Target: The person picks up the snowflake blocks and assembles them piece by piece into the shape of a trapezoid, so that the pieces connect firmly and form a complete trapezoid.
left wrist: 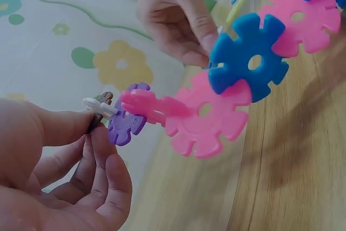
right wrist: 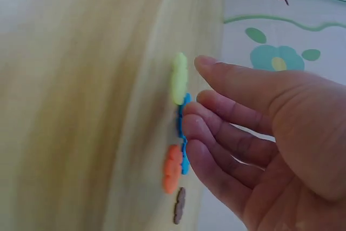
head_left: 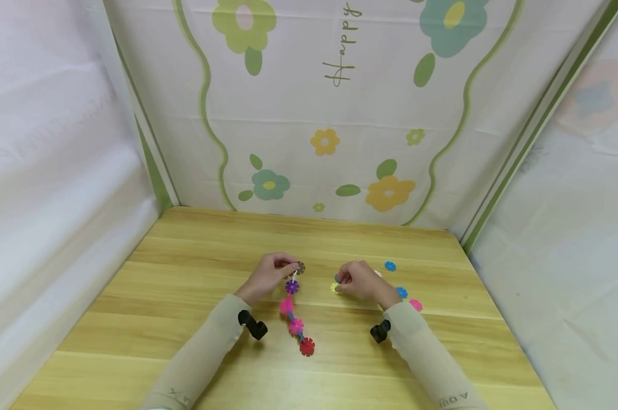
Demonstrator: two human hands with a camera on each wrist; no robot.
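My left hand (head_left: 274, 274) pinches a brown flower-shaped plastic disc (head_left: 301, 267) between thumb and fingers. Linked to it is a chain of notched discs: a white one (left wrist: 99, 105), a purple one (left wrist: 127, 114), then pink (left wrist: 208, 116) and blue (left wrist: 251, 58) ones, ending in a red disc (head_left: 307, 346) toward the front. To the right, my right hand (head_left: 361, 280) hovers low over the table by a loose yellow disc (right wrist: 179, 78) and a blue disc (right wrist: 182, 120). Its thumb and fingers stand apart, with nothing visible between them.
Loose discs lie around the right hand: blue (head_left: 390, 266), another blue (head_left: 401, 292), pink (head_left: 416, 305), orange (right wrist: 172, 169) and brown (right wrist: 179, 205). The wooden table (head_left: 185, 341) meets white flowered cloth (head_left: 288, 102) at its back; more cloth hangs on both sides.
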